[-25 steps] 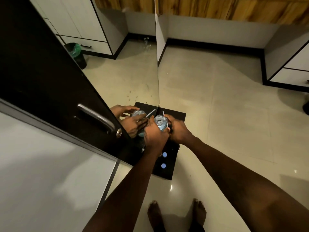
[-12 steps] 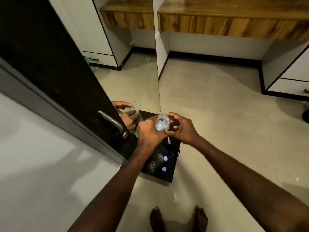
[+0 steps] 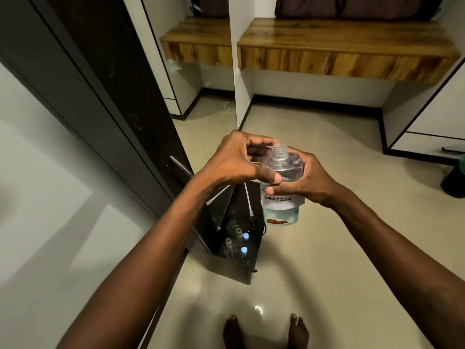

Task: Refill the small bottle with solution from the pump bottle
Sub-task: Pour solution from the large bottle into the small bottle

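Note:
The pump bottle (image 3: 281, 210) is clear, holds pale blue liquid low down and carries a white label reading SOLUTION. Its threaded neck (image 3: 279, 149) stands open with no pump in it. My right hand (image 3: 307, 180) grips the bottle's shoulder and holds it in the air, upright. My left hand (image 3: 236, 159) is curled shut beside the neck, its thumb against the bottle, and a thin white dip tube (image 3: 249, 200) hangs below it; the pump head is hidden in the fist. Small bottles (image 3: 244, 250), two with blue caps, stand on a low black table (image 3: 241, 273) below.
A dark door with a metal handle (image 3: 180, 166) and a mirror panel (image 3: 201, 102) stand at the left. A wooden shelf (image 3: 347, 46) runs along the far wall. A dark bin (image 3: 455, 180) sits at the right edge. My bare feet (image 3: 266, 331) rest on the tiled floor.
The pump bottle has risen off the black table toward me. The pump has come out of its neck, with the tube now hanging from my left hand. The view has tilted up.

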The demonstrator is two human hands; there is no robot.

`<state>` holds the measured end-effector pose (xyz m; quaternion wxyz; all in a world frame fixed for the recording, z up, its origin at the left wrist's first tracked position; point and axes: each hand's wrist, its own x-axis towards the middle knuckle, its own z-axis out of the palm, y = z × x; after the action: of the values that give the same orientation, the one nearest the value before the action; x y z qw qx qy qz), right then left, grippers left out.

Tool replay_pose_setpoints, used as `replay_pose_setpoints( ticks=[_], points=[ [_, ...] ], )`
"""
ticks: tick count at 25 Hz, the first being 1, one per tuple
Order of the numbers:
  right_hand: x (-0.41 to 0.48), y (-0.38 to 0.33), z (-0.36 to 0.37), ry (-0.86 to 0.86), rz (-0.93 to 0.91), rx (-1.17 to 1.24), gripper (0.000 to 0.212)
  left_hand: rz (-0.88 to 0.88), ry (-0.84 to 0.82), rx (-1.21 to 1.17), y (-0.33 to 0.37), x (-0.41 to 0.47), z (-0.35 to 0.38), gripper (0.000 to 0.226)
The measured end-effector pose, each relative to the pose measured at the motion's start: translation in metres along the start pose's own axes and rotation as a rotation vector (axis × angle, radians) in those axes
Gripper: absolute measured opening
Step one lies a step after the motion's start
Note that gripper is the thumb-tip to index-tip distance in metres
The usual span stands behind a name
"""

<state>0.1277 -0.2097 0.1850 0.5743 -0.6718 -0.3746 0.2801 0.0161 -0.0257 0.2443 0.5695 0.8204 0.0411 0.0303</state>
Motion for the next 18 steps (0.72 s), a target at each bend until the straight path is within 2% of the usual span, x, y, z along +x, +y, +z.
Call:
replay_pose_setpoints(
  ticks=[2, 4, 6, 7, 9, 12, 14, 18],
  points=[
    [-0.015, 0.002, 0.001, 0.109, -0.022, -0.032, 0.07, -0.003, 0.03, -0.143, -0.019, -0.006, 0.006, 0.071],
    [-0.028, 0.01, 0.0, 0.211, -0.034, -0.032, 0.066, -0.067, 0.216, -0.224, -0.064, -0.02, 0.02, 0.052],
    [-0.039, 0.022, -0.004, 0.287, -0.019, -0.044, 0.063, -0.247, 0.493, 0.005, -0.129, -0.041, 0.04, 0.035],
    [-0.044, 0.029, -0.007, 0.31, -0.004, -0.054, 0.063, -0.358, 0.542, 0.158, -0.161, -0.054, 0.051, 0.034],
    [-0.054, 0.041, -0.012, 0.343, 0.015, -0.088, 0.062, -0.496, 0.44, 0.333, -0.22, -0.075, 0.071, 0.042],
    [-0.066, 0.057, -0.018, 0.384, 0.07, -0.111, 0.061, -0.535, 0.225, 0.55, -0.285, -0.085, 0.091, 0.033],
    [-0.074, 0.063, -0.021, 0.4, 0.101, -0.125, 0.062, -0.533, 0.194, 0.606, -0.316, -0.082, 0.099, 0.026],
    [-0.084, 0.074, -0.027, 0.407, 0.135, -0.144, 0.062, -0.534, 0.248, 0.532, -0.357, -0.075, 0.113, 0.018]
  ],
)
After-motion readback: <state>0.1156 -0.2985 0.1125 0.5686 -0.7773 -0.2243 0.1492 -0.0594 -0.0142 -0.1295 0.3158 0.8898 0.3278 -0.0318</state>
